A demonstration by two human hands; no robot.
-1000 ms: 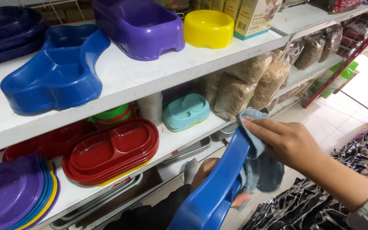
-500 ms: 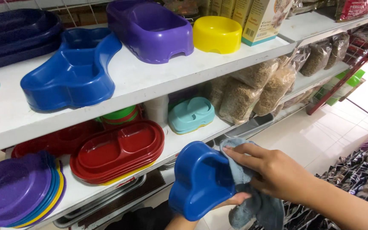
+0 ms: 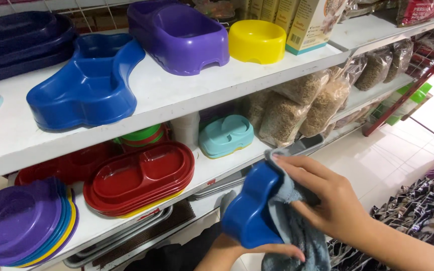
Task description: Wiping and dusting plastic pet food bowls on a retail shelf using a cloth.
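Head view: the left hand (image 3: 249, 251) comes up from below and holds the blue plastic pet bowl (image 3: 251, 207) at its bottom edge, fingers curled around it. The right hand (image 3: 322, 198) is partly closed and presses a soft grey-blue cloth (image 3: 292, 226) against the right side of the bowl. The bowl is up in the air, in front of the lower white shelf (image 3: 212, 173). On that shelf, near the bowl, sit a stack of red oval plastic dishes (image 3: 139, 178) and a small teal plastic feeder (image 3: 225, 135). Clear bags of brown pet food (image 3: 302, 103) lean beside the feeder. On the upper white shelf (image 3: 187, 93) are a big blue plastic double bowl (image 3: 89, 83), a purple plastic bowl (image 3: 179, 35) and a round yellow plastic bowl (image 3: 257, 40).
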